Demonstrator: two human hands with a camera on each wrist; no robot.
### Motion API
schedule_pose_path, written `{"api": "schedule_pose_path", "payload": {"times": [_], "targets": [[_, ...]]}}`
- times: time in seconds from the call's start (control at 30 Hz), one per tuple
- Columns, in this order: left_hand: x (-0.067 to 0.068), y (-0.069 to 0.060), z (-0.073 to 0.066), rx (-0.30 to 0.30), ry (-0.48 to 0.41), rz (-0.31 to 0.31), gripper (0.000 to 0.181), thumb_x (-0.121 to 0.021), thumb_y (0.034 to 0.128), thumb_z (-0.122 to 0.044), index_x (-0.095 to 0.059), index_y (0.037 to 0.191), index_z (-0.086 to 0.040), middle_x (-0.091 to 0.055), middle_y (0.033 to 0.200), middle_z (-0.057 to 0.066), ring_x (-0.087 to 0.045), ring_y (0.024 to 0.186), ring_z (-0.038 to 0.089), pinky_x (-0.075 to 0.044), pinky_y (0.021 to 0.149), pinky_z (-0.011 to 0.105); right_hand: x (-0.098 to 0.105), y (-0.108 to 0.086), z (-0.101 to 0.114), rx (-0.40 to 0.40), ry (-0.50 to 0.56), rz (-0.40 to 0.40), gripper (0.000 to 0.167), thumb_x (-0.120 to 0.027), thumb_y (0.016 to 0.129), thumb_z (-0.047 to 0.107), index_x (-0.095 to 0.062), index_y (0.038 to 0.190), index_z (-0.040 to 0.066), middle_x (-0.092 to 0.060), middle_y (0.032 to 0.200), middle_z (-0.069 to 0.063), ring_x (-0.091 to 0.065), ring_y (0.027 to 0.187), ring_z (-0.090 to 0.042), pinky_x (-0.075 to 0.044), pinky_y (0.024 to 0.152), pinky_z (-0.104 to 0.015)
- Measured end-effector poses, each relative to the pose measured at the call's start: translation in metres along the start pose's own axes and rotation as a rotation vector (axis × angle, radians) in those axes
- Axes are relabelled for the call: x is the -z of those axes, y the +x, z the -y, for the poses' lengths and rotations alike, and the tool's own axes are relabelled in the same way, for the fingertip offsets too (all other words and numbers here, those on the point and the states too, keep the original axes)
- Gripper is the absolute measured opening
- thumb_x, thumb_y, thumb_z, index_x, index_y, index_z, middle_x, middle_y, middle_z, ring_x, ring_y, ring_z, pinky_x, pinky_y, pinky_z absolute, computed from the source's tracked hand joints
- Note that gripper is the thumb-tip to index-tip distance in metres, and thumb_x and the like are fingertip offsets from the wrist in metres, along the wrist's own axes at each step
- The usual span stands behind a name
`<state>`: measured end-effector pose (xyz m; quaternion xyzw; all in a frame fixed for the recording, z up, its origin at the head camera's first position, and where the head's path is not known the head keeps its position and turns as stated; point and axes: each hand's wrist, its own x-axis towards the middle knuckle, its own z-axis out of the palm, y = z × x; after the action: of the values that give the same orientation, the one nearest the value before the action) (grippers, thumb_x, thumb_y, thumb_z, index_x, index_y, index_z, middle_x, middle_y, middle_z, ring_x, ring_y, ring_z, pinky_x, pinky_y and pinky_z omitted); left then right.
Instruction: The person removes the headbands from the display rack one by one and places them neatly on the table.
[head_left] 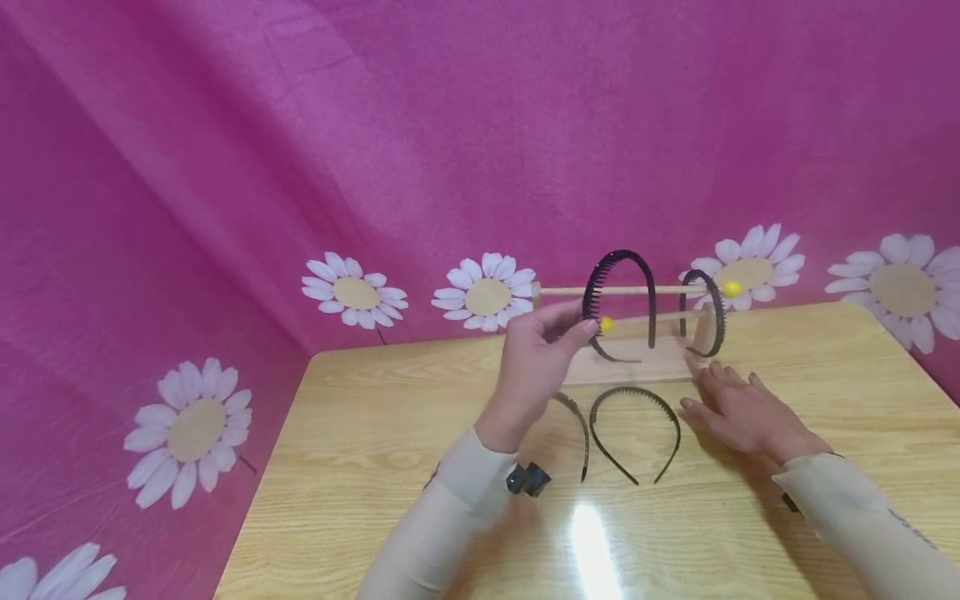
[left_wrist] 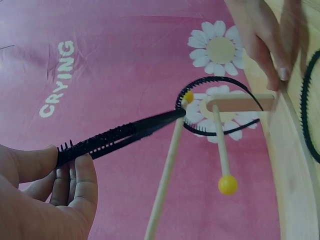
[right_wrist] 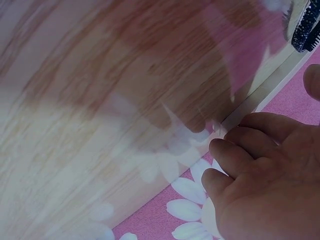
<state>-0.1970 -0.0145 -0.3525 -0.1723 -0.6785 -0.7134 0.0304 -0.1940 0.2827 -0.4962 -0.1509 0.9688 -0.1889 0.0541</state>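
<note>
My left hand point(head_left: 528, 358) pinches a black toothed headband point(head_left: 619, 253) by one side, its arch upward. That headband is beside the near yellow ball point(head_left: 607, 325) of a wooden stand; whether the rod passes through it I cannot tell. Another black headband point(head_left: 722, 321) hangs at the far rod's end, near a second yellow ball point(head_left: 731, 289). My right hand point(head_left: 753, 417), fingers extended and slightly bent, is at the right end of the stand's base point(head_left: 630, 372), its fingertips at the edge. In the left wrist view, thumb and fingers grip the held headband point(left_wrist: 107, 140).
Two more dark headbands lie on the wooden table point(head_left: 390, 467) in front of the stand: a whole one point(head_left: 677, 417) and one point(head_left: 582, 437) partly hidden by my left wrist. Behind hangs a pink cloth point(head_left: 450, 150) printed with white daisies.
</note>
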Motion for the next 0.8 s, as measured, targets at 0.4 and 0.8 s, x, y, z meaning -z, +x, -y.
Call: {"api": "schedule_pose_path", "payload": {"times": [0.4, 0.8], "targets": [[0.030, -0.005, 0.006, 0.104, 0.026, 0.001, 0.025, -0.068, 0.0941, -0.001, -0.071, 0.118, 0.002, -0.074, 0.098, 0.011, -0.072, 0.087, 0.021, -0.059, 0.084, 0.033, 0.000, -0.001, 0.000, 0.000, -0.003, -0.001, 0.078, -0.044, 0.105, 0.051, -0.015, 0.159, 0.002, -0.022, 0.154, -0.038, -0.021, 0.140, -0.058, -0.011, 0.111, -0.074], [0.058, -0.010, 0.012, 0.130, 0.019, 0.051, 0.029, -0.064, 0.0956, 0.004, -0.066, 0.124, 0.008, -0.071, 0.106, 0.024, -0.071, 0.093, 0.025, -0.059, 0.088, 0.039, 0.000, -0.001, 0.001, -0.002, 0.001, -0.010, 0.078, -0.043, 0.105, 0.051, -0.011, 0.161, 0.006, -0.021, 0.155, -0.037, -0.020, 0.140, -0.058, -0.009, 0.112, -0.074]]}}
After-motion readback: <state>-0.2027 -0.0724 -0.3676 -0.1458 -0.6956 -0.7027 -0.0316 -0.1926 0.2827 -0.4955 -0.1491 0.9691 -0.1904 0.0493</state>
